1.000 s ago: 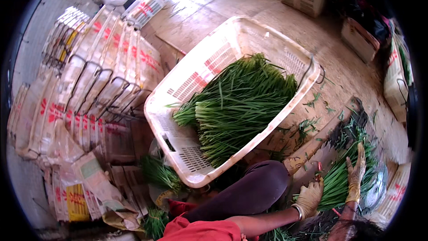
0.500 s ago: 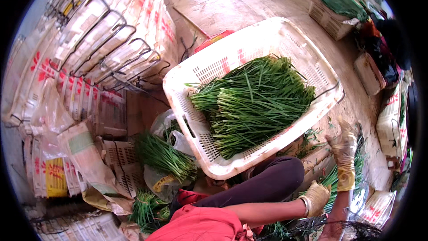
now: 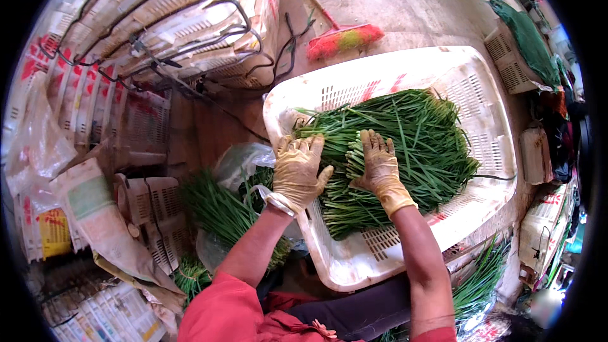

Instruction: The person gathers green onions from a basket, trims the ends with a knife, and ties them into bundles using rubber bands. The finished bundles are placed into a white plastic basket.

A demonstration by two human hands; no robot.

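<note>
A big white perforated plastic crate [image 3: 468, 88] sits in front of me, filled with a pile of long green chives [image 3: 411, 145]. My left hand [image 3: 297, 171], in a yellowish glove, lies at the crate's left rim with its fingers spread on the cut ends of the chives. My right hand [image 3: 379, 168], gloved the same way, presses flat on the stems in the middle of the pile. Neither hand is closed around a bunch. My dark trouser leg [image 3: 354, 313] passes under the crate's near edge.
More chives [image 3: 218, 209] lie on the floor to the left, beside a clear plastic bag [image 3: 240, 161]. Stacked white crates [image 3: 158, 19] with black wire handles fill the upper left. A red and green broom [image 3: 345, 39] lies behind the crate. Further chives [image 3: 478, 278] lie lower right.
My view has swung left and nearer to the crate. Both hands came from the chives on the floor at the right and now rest on the pile inside the crate.
</note>
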